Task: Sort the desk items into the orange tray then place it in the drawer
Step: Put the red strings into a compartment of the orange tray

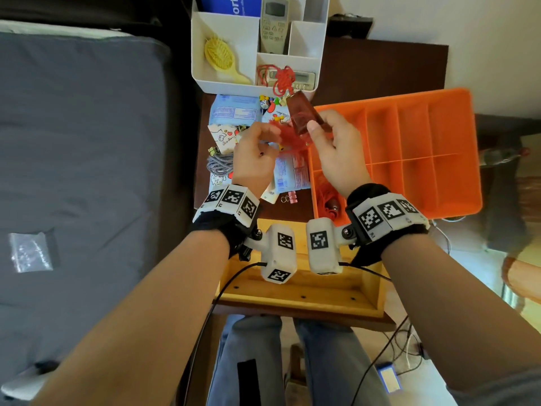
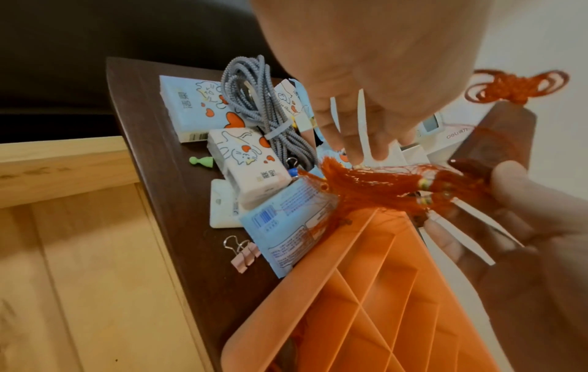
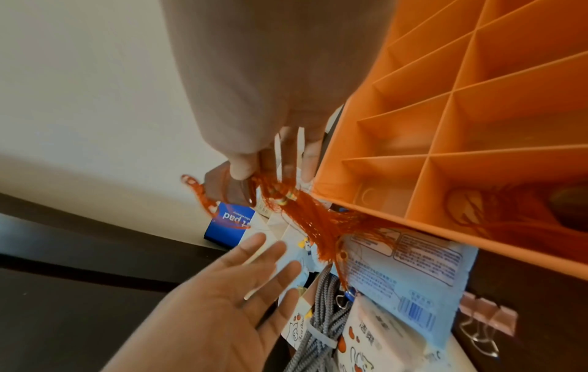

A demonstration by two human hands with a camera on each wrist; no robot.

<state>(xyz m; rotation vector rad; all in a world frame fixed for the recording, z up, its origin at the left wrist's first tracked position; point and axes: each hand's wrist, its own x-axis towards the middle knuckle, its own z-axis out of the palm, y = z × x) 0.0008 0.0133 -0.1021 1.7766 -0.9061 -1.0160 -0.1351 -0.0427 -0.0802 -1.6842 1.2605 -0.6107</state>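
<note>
My right hand (image 1: 317,126) grips a dark red wooden pendant (image 1: 303,114) with a red knot on top and a long red tassel (image 1: 288,139) below. It is held in the air above the desk, just left of the orange tray (image 1: 445,183). My left hand (image 1: 265,134) is open beside the tassel (image 2: 366,186), its fingers (image 2: 358,148) straight and close to the threads. A second red tassel ornament (image 1: 329,200) lies in the tray's near left compartment. In the right wrist view the left palm (image 3: 248,271) faces the hanging tassel (image 3: 315,219).
Tissue packs (image 1: 234,112), a coiled grey cable (image 1: 219,164) and pink binder clips (image 1: 288,197) lie on the dark desk left of the tray. A white organiser (image 1: 225,86) with a brush and remote stands behind. The wooden drawer (image 1: 304,288) is open below.
</note>
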